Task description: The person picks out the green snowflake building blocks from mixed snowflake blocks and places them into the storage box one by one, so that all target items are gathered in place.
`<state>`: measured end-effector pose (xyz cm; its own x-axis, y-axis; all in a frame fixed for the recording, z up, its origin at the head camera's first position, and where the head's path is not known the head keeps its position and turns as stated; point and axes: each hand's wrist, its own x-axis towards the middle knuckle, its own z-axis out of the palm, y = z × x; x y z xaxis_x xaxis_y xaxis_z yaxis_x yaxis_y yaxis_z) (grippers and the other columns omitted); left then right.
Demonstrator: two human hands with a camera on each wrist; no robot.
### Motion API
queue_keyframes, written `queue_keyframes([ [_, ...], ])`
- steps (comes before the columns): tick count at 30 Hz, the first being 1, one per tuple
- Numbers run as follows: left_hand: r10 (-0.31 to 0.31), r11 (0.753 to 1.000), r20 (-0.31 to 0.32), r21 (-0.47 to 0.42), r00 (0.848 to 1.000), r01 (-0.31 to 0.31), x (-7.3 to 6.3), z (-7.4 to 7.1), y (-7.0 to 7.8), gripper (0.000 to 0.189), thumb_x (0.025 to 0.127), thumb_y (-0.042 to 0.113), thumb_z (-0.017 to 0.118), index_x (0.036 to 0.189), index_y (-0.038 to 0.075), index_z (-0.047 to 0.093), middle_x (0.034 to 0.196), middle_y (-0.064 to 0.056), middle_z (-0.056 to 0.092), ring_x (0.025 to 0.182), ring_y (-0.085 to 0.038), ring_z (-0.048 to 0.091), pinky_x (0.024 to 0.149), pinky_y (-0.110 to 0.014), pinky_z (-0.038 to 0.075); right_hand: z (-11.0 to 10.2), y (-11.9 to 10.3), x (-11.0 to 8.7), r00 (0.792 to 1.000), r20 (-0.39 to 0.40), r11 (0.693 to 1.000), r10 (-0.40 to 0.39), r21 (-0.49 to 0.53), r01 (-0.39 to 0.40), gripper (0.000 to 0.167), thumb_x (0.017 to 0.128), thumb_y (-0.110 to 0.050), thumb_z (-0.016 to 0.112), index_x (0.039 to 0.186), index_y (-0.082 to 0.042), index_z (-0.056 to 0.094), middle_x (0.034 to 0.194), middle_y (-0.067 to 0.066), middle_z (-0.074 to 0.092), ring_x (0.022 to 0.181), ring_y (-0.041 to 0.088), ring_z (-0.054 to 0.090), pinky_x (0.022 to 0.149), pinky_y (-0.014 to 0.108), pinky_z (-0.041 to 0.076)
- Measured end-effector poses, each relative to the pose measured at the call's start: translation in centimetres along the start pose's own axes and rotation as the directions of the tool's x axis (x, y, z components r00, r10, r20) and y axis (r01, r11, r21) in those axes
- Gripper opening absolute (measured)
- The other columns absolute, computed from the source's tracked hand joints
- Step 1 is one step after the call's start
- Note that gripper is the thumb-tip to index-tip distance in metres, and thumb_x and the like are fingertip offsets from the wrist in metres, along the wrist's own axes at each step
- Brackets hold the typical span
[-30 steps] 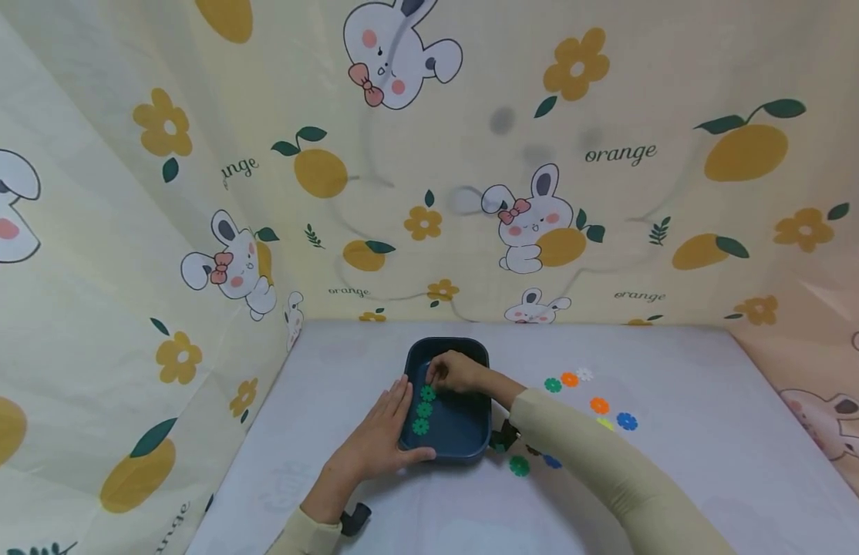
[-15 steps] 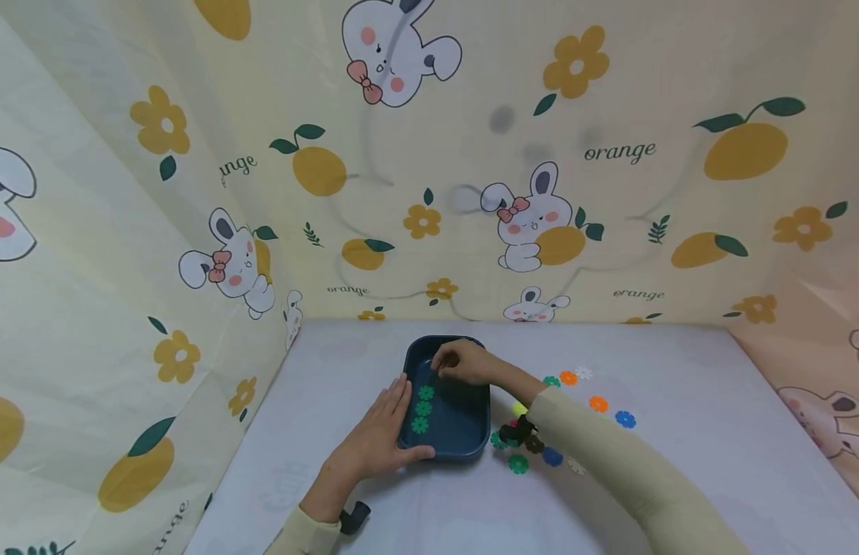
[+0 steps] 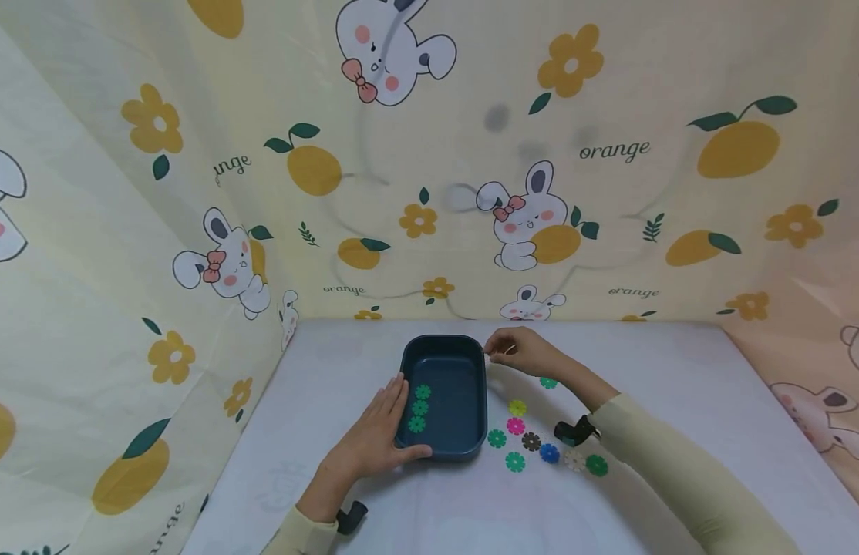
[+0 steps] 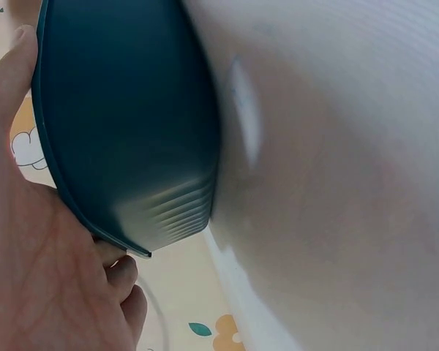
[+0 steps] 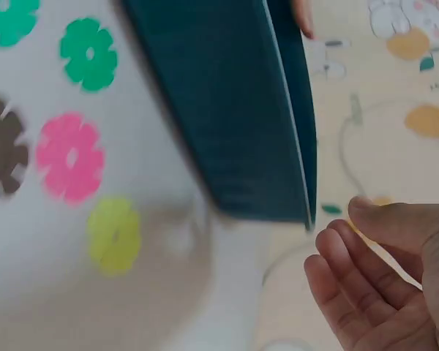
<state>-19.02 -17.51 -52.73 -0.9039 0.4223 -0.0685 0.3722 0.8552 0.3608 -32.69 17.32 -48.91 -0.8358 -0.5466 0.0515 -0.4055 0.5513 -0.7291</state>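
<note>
A dark blue rectangular tray (image 3: 453,408) sits mid-table. Inside it, three green flower-shaped plastic discs (image 3: 419,407) lie in a line along the left wall. My left hand (image 3: 374,439) rests against the tray's near left corner, fingers straight along the left side and thumb at the front rim. The left wrist view shows its palm (image 4: 51,270) beside the rim. Just outside the far right corner is my right hand (image 3: 530,353), fingers loosely bent. In the right wrist view its thumb and fingertips (image 5: 329,248) stand apart with nothing between them.
Right of the tray lie loose discs: yellow (image 3: 517,408), pink (image 3: 516,426), brown (image 3: 531,442), blue (image 3: 550,453), whitish (image 3: 574,460) and several green. The right forearm (image 3: 661,455) hides part of the table. A patterned curtain (image 3: 610,231) rises behind the table.
My right hand has lifted away from the green row and moved right, out over the tray's far right edge. Discs right of the tray are uncovered; others are now behind the arm. The left hand stays put.
</note>
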Motion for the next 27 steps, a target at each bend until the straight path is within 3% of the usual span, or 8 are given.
queue_keyframes([
  [6,0.006,1.0,-0.001,-0.003,1.0,-0.006,0.0,0.0,0.0,0.125,0.091,0.081,0.064,0.173,0.006,0.007,0.181,-0.008,-0.001,0.167,-0.024,0.003,0.135,-0.046,0.013,-1.6,2.4,-2.1,0.999,-0.017,0.998,0.037,-0.058,-0.038,0.013,0.1,-0.006,0.076,0.113,-0.006,0.076,0.104,0.002,0.074,0.096,0.019,0.068,0.089,0.035,0.062],
  [11,0.009,1.0,-0.004,-0.007,1.0,-0.009,0.1,0.1,0.0,0.124,0.091,0.079,0.066,0.173,0.005,0.009,0.181,-0.008,0.0,0.167,-0.024,0.004,0.135,-0.047,0.013,-2.3,4.5,-3.5,0.993,0.022,0.989,0.113,-0.101,-0.111,0.02,0.1,-0.008,0.076,0.118,-0.001,0.073,0.106,0.005,0.072,0.097,0.021,0.064,0.089,0.038,0.06],
  [17,0.008,1.0,-0.001,-0.002,1.0,-0.008,0.1,0.2,0.0,0.124,0.092,0.078,0.066,0.173,0.006,0.007,0.181,-0.008,-0.001,0.167,-0.024,0.003,0.135,-0.046,0.012,-2.5,6.7,-4.8,0.978,0.058,0.975,0.198,-0.112,-0.191,0.024,0.096,-0.009,0.081,0.118,-0.003,0.073,0.104,0.005,0.068,0.094,0.023,0.058,0.082,0.032,0.056],
  [27,0.021,1.0,-0.012,-0.007,1.0,-0.021,0.1,0.1,0.1,0.123,0.092,0.075,0.068,0.172,0.004,0.008,0.181,-0.01,0.0,0.167,-0.026,0.004,0.135,-0.048,0.013,-2.5,8.0,-5.9,0.961,0.044,0.945,0.274,-0.196,-0.26,0.03,0.093,-0.015,0.086,0.117,-0.005,0.072,0.106,0.008,0.064,0.1,0.026,0.057,0.095,0.044,0.057],
])
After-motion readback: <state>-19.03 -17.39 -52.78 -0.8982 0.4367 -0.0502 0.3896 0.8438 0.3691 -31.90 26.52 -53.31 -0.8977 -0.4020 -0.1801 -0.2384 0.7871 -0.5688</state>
